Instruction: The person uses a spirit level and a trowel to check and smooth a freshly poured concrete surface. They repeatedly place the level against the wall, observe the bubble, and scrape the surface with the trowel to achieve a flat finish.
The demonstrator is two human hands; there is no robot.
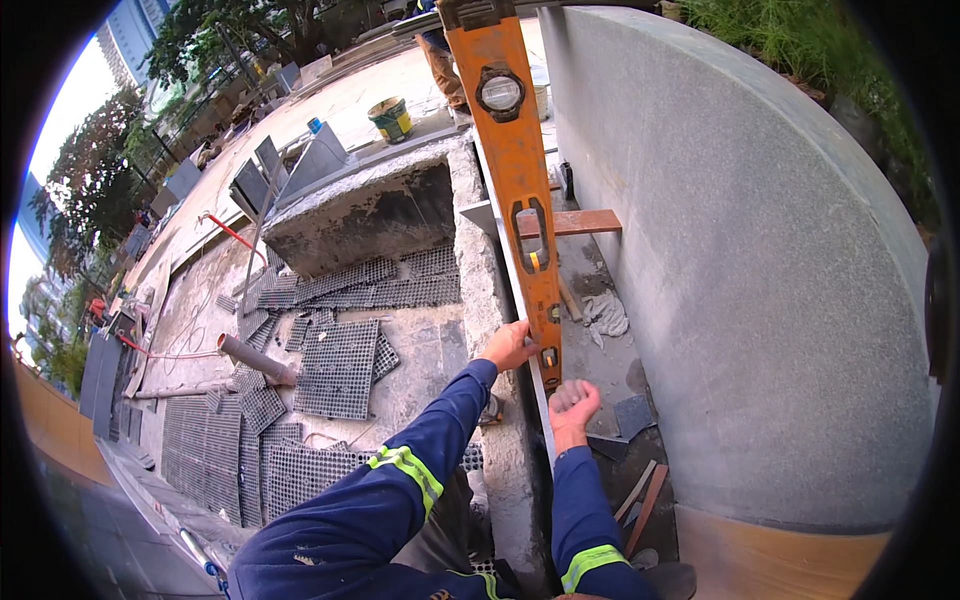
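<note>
Blue sleeves nearest lens, both mine. Left hand [508, 346] rests fingers on near end of orange level [518, 180], not clenched around it. Right hand [572, 404] just below, loosely curled, empty. Level lies along metal strip [510, 270] atop concrete ledge [478, 290], long axis running straight away from me. I judge left hand nearer.

On your right you see a tall curved wall of grey speckled stone [760, 270]. On your left, dark grey plastic grid panels [340, 368] lie scattered on the rough concrete ground, and a grey pipe [256, 359] rests near them. Farther away stands a yellow and green bucket [391, 119]. A crumpled pale cloth [606, 313], perhaps a glove, lies in the narrow channel.
</note>
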